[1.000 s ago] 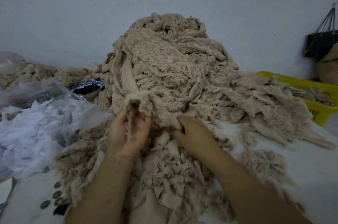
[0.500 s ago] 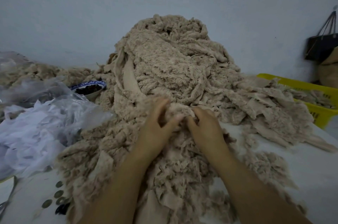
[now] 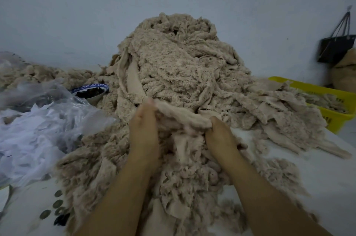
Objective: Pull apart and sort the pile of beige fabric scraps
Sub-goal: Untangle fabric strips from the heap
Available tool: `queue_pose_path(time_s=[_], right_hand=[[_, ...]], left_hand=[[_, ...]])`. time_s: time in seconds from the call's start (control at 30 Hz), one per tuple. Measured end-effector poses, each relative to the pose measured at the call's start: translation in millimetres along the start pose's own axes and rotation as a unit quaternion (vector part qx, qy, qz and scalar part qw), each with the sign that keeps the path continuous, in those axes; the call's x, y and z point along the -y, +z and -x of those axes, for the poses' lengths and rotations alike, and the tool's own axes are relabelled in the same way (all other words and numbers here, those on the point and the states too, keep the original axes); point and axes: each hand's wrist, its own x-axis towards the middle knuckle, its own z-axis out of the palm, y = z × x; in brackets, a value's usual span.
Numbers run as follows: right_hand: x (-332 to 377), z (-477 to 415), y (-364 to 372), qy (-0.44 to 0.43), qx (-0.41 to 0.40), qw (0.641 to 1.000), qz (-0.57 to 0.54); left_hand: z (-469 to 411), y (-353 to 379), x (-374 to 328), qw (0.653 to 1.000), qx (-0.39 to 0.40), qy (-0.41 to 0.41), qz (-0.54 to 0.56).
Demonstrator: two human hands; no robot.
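A tall pile of beige fabric scraps (image 3: pixel 179 62) rises in the middle against the wall and spreads down over the white table toward me. My left hand (image 3: pixel 144 129) and my right hand (image 3: pixel 221 137) both grip one beige scrap (image 3: pixel 183 115), stretched between them at the pile's foot. The left hand pinches its upper left end, the right hand clutches its lower right end. More loose beige scraps (image 3: pixel 279 108) lie flattened to the right of the pile.
A crumpled clear plastic bag with white scraps (image 3: pixel 38 129) lies at the left. A blue-rimmed bowl (image 3: pixel 90 91) holding dark bits sits behind it. A yellow basket (image 3: pixel 331 108) with beige scraps stands at the right edge; a black bag (image 3: pixel 337 47) hangs on the wall.
Both hands went from close together in the pile to spread apart, drawing one scrap out taut between them. The left hand let go of the earlier strand it held up.
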Motion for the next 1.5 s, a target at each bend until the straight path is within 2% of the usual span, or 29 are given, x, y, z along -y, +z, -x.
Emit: queue_pose_path(time_s=[0.07,0.1,0.2,0.27,0.33,0.4,0.47,0.53,0.57,0.6,0.67,0.73,0.8,0.87,0.97,1.03,1.1,1.2,1.23,1.3,1.4,1.5], right_hand=[[-8,-4,-4,0.047,-0.022,0.999,-0.011],[-8,-5,-3,0.05,-0.034,0.998,-0.02],[0,0,5,0.059,-0.015,0.994,-0.09],[5,-1,1,0.109,-0.036,0.975,-0.19],[3,-4,-5,0.17,-0.077,0.943,-0.275],[2,-5,-8,0.226,-0.104,0.909,-0.336],[1,-5,-10,0.27,-0.125,0.864,-0.407],[-2,-10,-19,0.313,-0.15,0.79,-0.505],[-7,-13,-24,0.328,-0.162,0.776,-0.514],[-10,-15,-28,0.33,-0.155,0.796,-0.484],[-5,-12,-23,0.281,-0.076,0.881,-0.374],[11,-1,-7,0.16,0.026,0.957,-0.24],[19,9,2,0.045,0.077,0.988,-0.122],[22,13,-1,-0.014,0.054,0.995,-0.086],[29,24,-5,-0.117,-0.073,0.979,-0.148],[31,24,-2,-0.136,-0.125,0.97,-0.155],[28,18,-3,-0.065,-0.112,0.982,-0.135],[15,9,-4,0.055,-0.012,0.997,-0.043],[12,9,-5,0.061,0.002,0.998,-0.022],[13,10,-7,0.036,-0.025,0.999,-0.013],[17,13,-9,-0.009,-0.085,0.996,0.011],[15,10,-8,-0.027,-0.066,0.993,0.089]], left_hand=[[-17,-12,-5,0.979,-0.035,-0.087,0.183],[-22,-15,-5,0.968,-0.03,-0.125,0.217],[-17,-8,2,0.955,-0.028,-0.218,0.2],[-18,-10,3,0.931,-0.021,-0.251,0.263],[-25,-21,3,0.894,-0.032,-0.26,0.364],[-29,-29,10,0.87,-0.066,-0.257,0.416],[-29,-34,8,0.871,-0.063,-0.248,0.42],[-36,-46,7,0.875,-0.061,-0.242,0.414],[-39,-52,5,0.876,-0.076,-0.244,0.41],[-41,-54,6,0.876,-0.09,-0.243,0.406],[-38,-42,11,0.881,-0.084,-0.257,0.388],[-31,-21,17,0.893,-0.038,-0.271,0.357],[-26,-9,21,0.897,-0.001,-0.283,0.339],[-24,-11,21,0.903,0.019,-0.28,0.325],[-23,-14,23,0.92,0.06,-0.261,0.286],[-20,-10,25,0.924,0.081,-0.258,0.271],[-20,-10,25,0.911,0.086,-0.255,0.312],[-23,-15,23,0.871,0.063,-0.253,0.417],[-24,-18,24,0.863,0.053,-0.248,0.437],[-22,-21,21,0.863,0.047,-0.242,0.44],[-18,-17,19,0.884,0.06,-0.246,0.394],[-16,-10,21,0.905,0.082,-0.265,0.322]])
